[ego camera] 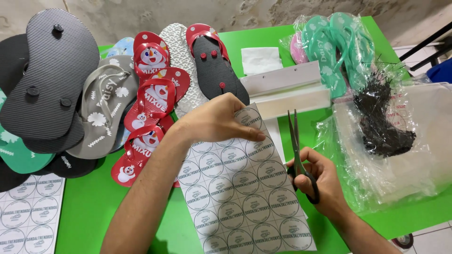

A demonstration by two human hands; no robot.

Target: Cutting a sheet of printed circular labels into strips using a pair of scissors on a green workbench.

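My left hand [215,121] presses flat on the upper part of a sheet of round grey stickers [245,197] lying on the green table [94,207]. My right hand [320,181] holds black-handled scissors [296,150] just right of the sheet, blades pointing away from me and slightly apart. The blades are beside the sheet's right edge, not on it.
A pile of flip-flops, black [47,80], grey [106,106] and red [153,99], fills the left. A second sticker sheet [28,211] lies at the lower left. A white box [292,91], bagged teal flip-flops [339,47] and clear bags with black plastic ties [381,122] sit right.
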